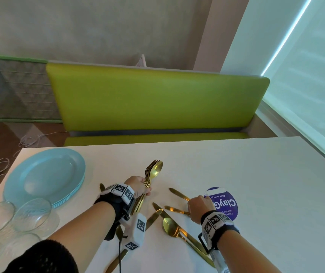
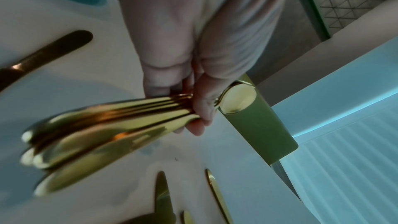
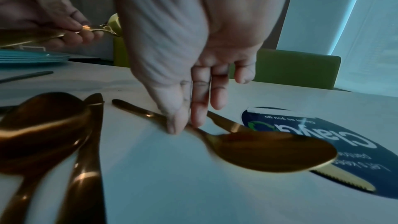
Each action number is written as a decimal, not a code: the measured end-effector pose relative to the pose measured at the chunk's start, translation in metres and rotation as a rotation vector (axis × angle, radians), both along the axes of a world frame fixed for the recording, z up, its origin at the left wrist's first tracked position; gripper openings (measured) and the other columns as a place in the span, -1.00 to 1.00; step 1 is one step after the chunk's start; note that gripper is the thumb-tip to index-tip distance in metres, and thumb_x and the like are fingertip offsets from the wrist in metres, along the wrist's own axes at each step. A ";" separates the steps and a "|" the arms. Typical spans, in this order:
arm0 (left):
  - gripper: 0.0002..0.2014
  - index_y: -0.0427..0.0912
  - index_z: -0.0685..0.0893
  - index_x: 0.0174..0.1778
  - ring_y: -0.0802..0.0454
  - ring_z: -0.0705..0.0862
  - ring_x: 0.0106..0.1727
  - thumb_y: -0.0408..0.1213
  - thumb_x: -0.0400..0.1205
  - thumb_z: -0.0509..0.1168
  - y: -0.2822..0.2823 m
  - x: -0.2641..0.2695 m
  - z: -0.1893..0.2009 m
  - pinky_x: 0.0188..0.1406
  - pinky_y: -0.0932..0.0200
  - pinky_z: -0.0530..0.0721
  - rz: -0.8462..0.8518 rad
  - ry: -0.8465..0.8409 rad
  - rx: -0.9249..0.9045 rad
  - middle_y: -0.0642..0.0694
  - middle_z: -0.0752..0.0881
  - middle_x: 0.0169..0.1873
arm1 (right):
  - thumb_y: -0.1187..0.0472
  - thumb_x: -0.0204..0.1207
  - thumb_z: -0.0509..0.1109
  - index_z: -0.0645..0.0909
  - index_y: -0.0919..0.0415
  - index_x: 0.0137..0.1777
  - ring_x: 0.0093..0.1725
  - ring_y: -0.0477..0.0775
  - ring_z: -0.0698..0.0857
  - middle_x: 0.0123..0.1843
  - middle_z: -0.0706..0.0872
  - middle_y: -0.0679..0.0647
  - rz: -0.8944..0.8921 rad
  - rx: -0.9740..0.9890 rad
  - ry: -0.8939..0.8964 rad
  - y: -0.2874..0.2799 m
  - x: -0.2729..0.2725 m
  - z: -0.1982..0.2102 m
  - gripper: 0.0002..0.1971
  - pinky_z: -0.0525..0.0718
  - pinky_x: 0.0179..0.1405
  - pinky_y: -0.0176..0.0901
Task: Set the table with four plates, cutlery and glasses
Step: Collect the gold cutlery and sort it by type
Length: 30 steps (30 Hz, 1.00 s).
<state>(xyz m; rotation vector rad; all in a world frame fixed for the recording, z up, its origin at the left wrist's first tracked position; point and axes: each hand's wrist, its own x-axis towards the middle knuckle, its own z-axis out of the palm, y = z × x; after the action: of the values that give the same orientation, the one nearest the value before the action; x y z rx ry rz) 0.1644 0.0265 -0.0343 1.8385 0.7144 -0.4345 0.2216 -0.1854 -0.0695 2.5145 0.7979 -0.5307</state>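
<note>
My left hand [image 1: 143, 191] grips a bundle of gold cutlery [image 1: 153, 171] by the handles, spoon bowls and fork tines pointing away; the left wrist view shows the fingers [image 2: 194, 117] curled round the handles [image 2: 103, 135]. My right hand [image 1: 194, 210] pinches the handle of a gold spoon [image 3: 269, 152] between thumb and index finger [image 3: 197, 117], low over the white table [image 1: 236, 164]. A gold knife [image 3: 349, 181] lies beneath that spoon. A stack of pale blue plates [image 1: 45, 176] sits at the left, with clear glasses [image 1: 31, 213] in front of it.
Loose gold pieces lie between my arms: a spoon [image 1: 170, 226] and knives [image 1: 153, 216], plus another knife [image 1: 178, 194]. A round purple sticker [image 1: 227, 203] is on the table by my right hand. A green bench [image 1: 157, 101] stands behind the table; cables [image 1: 29, 139] lie on the floor.
</note>
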 end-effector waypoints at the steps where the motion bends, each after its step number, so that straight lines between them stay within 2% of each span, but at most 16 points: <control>1: -0.88 -0.20 0.66 0.05 0.04 0.71 0.01 -0.35 0.62 0.31 -0.001 0.002 0.000 0.10 0.17 0.61 0.000 0.000 0.012 -0.06 0.76 -0.15 | 0.26 0.63 0.22 0.58 0.28 0.28 0.28 0.17 0.62 0.22 0.70 0.19 0.003 -0.006 0.004 0.000 0.000 0.000 -0.73 0.49 0.33 -0.01; 2: -0.88 -0.20 0.67 0.04 0.00 0.70 0.10 -0.34 0.61 0.32 -0.002 0.004 0.001 0.18 0.13 0.56 -0.001 0.003 0.034 -0.09 0.77 -0.07 | 0.27 0.63 0.22 0.58 0.28 0.28 0.28 0.17 0.62 0.22 0.70 0.19 0.005 -0.012 0.007 -0.001 0.000 0.000 -0.73 0.49 0.34 0.00; 4: -0.84 -0.23 0.70 0.07 -0.05 0.67 0.20 -0.33 0.60 0.33 -0.003 0.008 0.000 0.18 0.13 0.50 0.004 0.016 0.058 -0.11 0.78 0.04 | 0.27 0.63 0.21 0.58 0.29 0.26 0.26 0.17 0.64 0.21 0.71 0.19 0.005 -0.011 0.012 -0.001 0.002 0.001 -0.74 0.49 0.34 0.00; 8: -0.90 -0.21 0.67 0.01 0.00 0.70 0.08 -0.36 0.62 0.31 -0.010 0.019 0.001 0.19 0.18 0.56 -0.001 0.024 0.051 -0.06 0.77 -0.14 | 0.27 0.63 0.21 0.60 0.22 0.22 0.25 0.15 0.63 0.19 0.72 0.14 0.061 0.076 0.000 0.006 0.011 0.016 -0.76 0.44 0.34 -0.03; 10: -0.87 -0.23 0.66 0.06 0.01 0.71 0.08 -0.37 0.62 0.31 -0.013 0.024 0.001 0.24 0.16 0.59 -0.019 0.037 0.065 -0.10 0.77 -0.09 | 0.28 0.62 0.21 0.63 0.21 0.19 0.26 0.15 0.61 0.18 0.72 0.14 0.149 0.108 -0.034 0.013 0.017 0.031 -0.77 0.43 0.31 -0.02; 13: -0.73 -0.28 0.65 0.18 -0.09 0.67 0.23 -0.40 0.55 0.36 -0.017 0.030 0.002 0.28 0.11 0.57 -0.103 0.069 0.082 -0.18 0.74 0.12 | 0.27 0.64 0.18 0.64 0.24 0.16 0.26 0.18 0.59 0.15 0.72 0.16 0.342 0.117 -0.117 0.026 0.021 0.052 -0.77 0.43 0.26 0.00; 15: -0.72 -0.23 0.66 0.11 -0.15 0.67 0.21 -0.39 0.47 0.41 -0.019 0.034 0.001 0.32 0.00 0.61 -0.165 0.078 0.063 -0.20 0.72 0.11 | 0.25 0.67 0.15 0.65 0.25 0.14 0.24 0.17 0.58 0.13 0.73 0.15 0.445 0.123 -0.160 0.033 0.021 0.063 -0.75 0.42 0.24 0.00; 17: -0.72 -0.15 0.66 -0.09 -0.13 0.68 0.02 -0.30 0.29 0.45 -0.021 0.038 -0.002 0.18 0.01 0.64 -0.237 0.070 0.060 -0.18 0.71 -0.06 | 0.23 0.68 0.12 0.66 0.25 0.12 0.24 0.16 0.57 0.13 0.73 0.13 0.525 0.122 -0.180 0.041 0.019 0.071 -0.73 0.42 0.24 0.00; 19: -0.73 -0.10 0.62 -0.29 -0.07 0.58 -0.17 -0.24 0.12 0.42 -0.026 0.040 -0.002 -0.07 0.08 0.54 -0.299 0.074 0.049 -0.15 0.63 -0.23 | 0.21 0.68 0.12 0.67 0.23 0.12 0.23 0.15 0.56 0.13 0.72 0.12 0.573 0.111 -0.190 0.048 0.017 0.073 -0.72 0.43 0.25 0.00; 21: -0.82 -0.12 0.58 -0.37 -0.04 0.49 -0.22 -0.30 0.17 0.42 -0.033 0.038 0.007 -0.15 0.14 0.43 -0.369 0.079 0.063 -0.15 0.57 -0.30 | 0.21 0.68 0.14 0.66 0.23 0.14 0.21 0.14 0.55 0.12 0.72 0.12 0.590 0.117 -0.187 0.054 0.013 0.071 -0.73 0.44 0.23 0.00; 24: -0.82 -0.09 0.55 -0.43 0.08 0.50 -0.35 -0.34 0.37 0.44 -0.040 0.036 0.005 -0.27 0.24 0.45 -0.440 0.058 0.133 -0.03 0.59 -0.39 | 0.19 0.66 0.18 0.64 0.26 0.14 0.21 0.15 0.52 0.13 0.70 0.10 0.604 0.128 -0.156 0.060 0.009 0.068 -0.75 0.44 0.22 -0.01; 27: -0.77 -0.03 0.53 -0.48 0.14 0.45 -0.42 -0.35 0.39 0.44 -0.042 0.034 0.000 -0.26 0.24 0.43 -0.423 0.035 0.140 0.02 0.56 -0.46 | 0.16 0.65 0.20 0.63 0.26 0.17 0.22 0.15 0.50 0.13 0.68 0.10 0.597 0.157 -0.131 0.059 0.007 0.068 -0.74 0.43 0.21 -0.01; 30: -0.74 -0.07 0.50 -0.52 0.13 0.37 -0.50 -0.40 0.39 0.40 -0.044 0.029 0.001 -0.43 0.27 0.35 -0.400 0.011 0.108 0.03 0.49 -0.55 | 0.17 0.62 0.26 0.69 0.22 0.10 0.16 0.15 0.53 0.04 0.71 0.09 0.603 0.213 -0.133 0.055 0.008 0.065 -0.78 0.47 0.16 -0.02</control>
<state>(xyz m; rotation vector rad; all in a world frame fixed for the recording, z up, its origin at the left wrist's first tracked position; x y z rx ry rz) 0.1938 -0.0177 -0.0331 2.0885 0.3790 -0.6752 0.2294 -0.1305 -0.0045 2.2822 1.5413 -0.0735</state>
